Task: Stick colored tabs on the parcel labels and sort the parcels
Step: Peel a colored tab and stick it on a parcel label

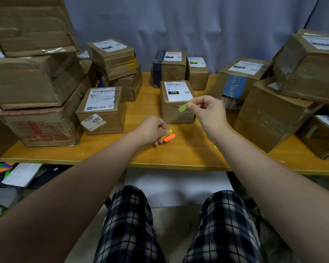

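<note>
I see right hand (207, 111) pinching a yellow-green tab (182, 107) before the centre parcel (171, 112) | left hand (153, 130) gripping the tab stack (169, 137) — orange one showing

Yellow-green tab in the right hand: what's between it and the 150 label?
Head view: only the bare cardboard edge of the parcel lies between tab and label.

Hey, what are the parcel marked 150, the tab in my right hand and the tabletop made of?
Parcel marked 150: brown cardboard, matte and creased, with shiny clear tape. Yellow-green tab, pinched by the right hand: thin flexible strip, paper or plastic film, unclear which. Tabletop: smooth orange-yellow wood-look surface with faint grain, likely laminate.
</note>
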{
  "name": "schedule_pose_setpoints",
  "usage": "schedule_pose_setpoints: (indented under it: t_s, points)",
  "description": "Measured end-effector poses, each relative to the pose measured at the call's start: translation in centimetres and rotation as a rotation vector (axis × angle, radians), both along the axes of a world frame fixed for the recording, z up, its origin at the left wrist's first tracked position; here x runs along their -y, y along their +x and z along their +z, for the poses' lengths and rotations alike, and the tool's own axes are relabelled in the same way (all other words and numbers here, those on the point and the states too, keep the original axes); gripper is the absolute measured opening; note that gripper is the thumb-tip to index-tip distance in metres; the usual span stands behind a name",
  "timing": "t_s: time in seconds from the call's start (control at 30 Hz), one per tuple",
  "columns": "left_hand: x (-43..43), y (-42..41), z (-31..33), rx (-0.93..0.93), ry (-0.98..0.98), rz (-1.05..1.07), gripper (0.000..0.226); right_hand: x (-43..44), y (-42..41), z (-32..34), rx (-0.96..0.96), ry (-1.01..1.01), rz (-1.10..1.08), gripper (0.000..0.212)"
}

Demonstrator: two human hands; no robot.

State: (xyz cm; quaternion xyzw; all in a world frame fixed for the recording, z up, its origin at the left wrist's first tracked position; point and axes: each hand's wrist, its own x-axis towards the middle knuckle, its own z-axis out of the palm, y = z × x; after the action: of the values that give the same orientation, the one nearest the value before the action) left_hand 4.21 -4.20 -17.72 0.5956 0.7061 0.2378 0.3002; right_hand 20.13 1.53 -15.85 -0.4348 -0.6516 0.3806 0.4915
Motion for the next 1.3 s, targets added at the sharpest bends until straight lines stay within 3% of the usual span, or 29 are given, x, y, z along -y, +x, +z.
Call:
schedule_pose_setpoints:
  t_s: [0.13,0.23,0.33,0.47,0.63,0.73,0.87,1.03,1.3]
  points:
    - [-0.3,-0.7,-0.8,-0.281,0.059,-0.104,0.020,-0.4,0.1,-0.8,0.002,-0.030,-0.040,0.003]
    - [-1.0,-1.4,-0.7,-0.356,0.108,-0.087,0.020,-1.2,0.3,-0.9,-0.004,-0.027,-0.053,0.001]
    - [-2.2,-1.7,0.6,-0.273,0.214,0.074,0.019,-2.8,0.1,-0.4,0.000,-0.035,-0.069,0.003]
    - [-4.6,-1.9,3.0,-0.083,0.327,0.257,0.040,-4.7,-0.6,0.9,-0.163,-0.189,-0.005,0.004]
    - [-8.1,-0.6,5.1,0.188,0.129,0.311,0.061,-6.9,-1.8,2.0,-0.259,-0.380,0.045,0.007]
    - [-9.3,-0.4,4.6,0.329,0.010,0.312,0.059,-7.6,-2.5,2.3,-0.317,-0.491,0.050,0.007]
    - [-9.6,-0.6,2.4,0.515,0.119,0.285,0.047,-7.9,-2.7,2.3,-0.367,-0.541,0.065,0.007]
    - [-8.4,-0.2,1.2,0.509,0.298,0.238,0.048,-7.0,-3.0,2.2,-0.325,-0.494,0.079,0.009]
    - [-7.3,0.0,0.9,0.480,0.361,0.187,0.054,-6.1,-3.9,0.9,-0.209,-0.291,-0.057,0.013]
